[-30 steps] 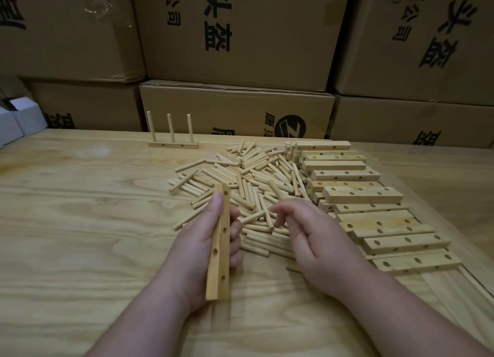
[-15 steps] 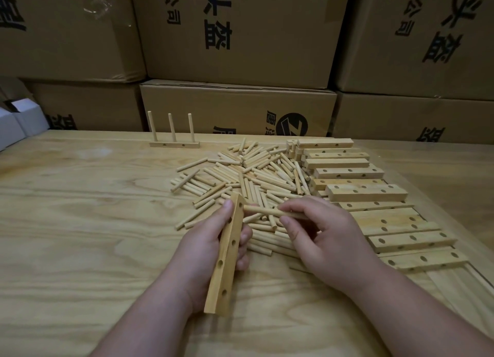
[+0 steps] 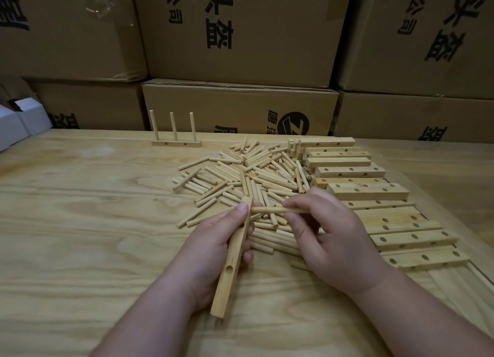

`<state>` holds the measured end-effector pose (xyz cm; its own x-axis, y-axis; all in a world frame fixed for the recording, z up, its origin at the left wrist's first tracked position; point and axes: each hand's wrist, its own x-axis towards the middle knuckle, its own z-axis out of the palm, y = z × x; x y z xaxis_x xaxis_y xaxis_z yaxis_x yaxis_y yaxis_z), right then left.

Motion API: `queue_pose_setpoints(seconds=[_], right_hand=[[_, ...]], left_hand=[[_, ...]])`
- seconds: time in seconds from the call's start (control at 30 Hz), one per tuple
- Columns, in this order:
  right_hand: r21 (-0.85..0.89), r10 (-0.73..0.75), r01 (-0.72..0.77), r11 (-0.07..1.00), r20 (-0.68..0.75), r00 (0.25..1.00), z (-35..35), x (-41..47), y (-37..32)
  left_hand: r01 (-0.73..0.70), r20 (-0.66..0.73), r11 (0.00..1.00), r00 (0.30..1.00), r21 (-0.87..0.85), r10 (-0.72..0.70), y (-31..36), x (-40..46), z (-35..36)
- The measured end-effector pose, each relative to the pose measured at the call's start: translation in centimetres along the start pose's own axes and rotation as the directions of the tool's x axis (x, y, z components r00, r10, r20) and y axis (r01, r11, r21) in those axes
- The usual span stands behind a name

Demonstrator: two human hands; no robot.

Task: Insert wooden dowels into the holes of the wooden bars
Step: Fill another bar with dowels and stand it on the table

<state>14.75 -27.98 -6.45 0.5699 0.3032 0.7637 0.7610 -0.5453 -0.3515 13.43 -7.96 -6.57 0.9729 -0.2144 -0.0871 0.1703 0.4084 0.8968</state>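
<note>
My left hand (image 3: pixel 213 252) grips a wooden bar (image 3: pixel 231 265) with three holes, held nearly on end above the table, its top tilted away from me. My right hand (image 3: pixel 331 239) pinches a wooden dowel (image 3: pixel 278 210) that lies level, its left tip touching the bar's top end beside my left thumb. Behind both hands lies a heap of loose dowels (image 3: pixel 248 177). A stack of drilled bars (image 3: pixel 366 193) runs along the right.
A finished bar with three upright dowels (image 3: pixel 175 140) stands at the back of the wooden table (image 3: pixel 80 223). Cardboard boxes (image 3: pixel 240 35) wall off the far edge. White boxes (image 3: pixel 18 121) sit at the far left. The table's right edge lies just past the bars.
My right hand lifted a dowel out of the heap and brought it left to the top of the bar. The left hand tilted the bar slightly to the right.
</note>
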Motion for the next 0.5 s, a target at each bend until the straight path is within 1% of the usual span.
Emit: queue_pose_setpoints(seconds=[0.2, 0.37, 0.5], right_hand=[[-0.012, 0.026, -0.025, 1.000, 0.025, 0.999, 0.01, -0.04, -0.04], [-0.028, 0.079, -0.077, 0.997, 0.039, 0.996, -0.05, -0.05, 0.00], [-0.037, 0.096, -0.094, 0.995, 0.043, 0.994, -0.04, 0.01, -0.15]], left_hand=[[0.007, 0.009, 1.000, 1.000, 0.008, -0.007, 0.10, -0.14, 0.10], [0.009, 0.007, 1.000, 1.000, 0.010, -0.009, 0.03, -0.07, 0.16], [0.031, 0.027, 0.997, 0.999, -0.077, -0.029, 0.04, -0.13, 0.25]])
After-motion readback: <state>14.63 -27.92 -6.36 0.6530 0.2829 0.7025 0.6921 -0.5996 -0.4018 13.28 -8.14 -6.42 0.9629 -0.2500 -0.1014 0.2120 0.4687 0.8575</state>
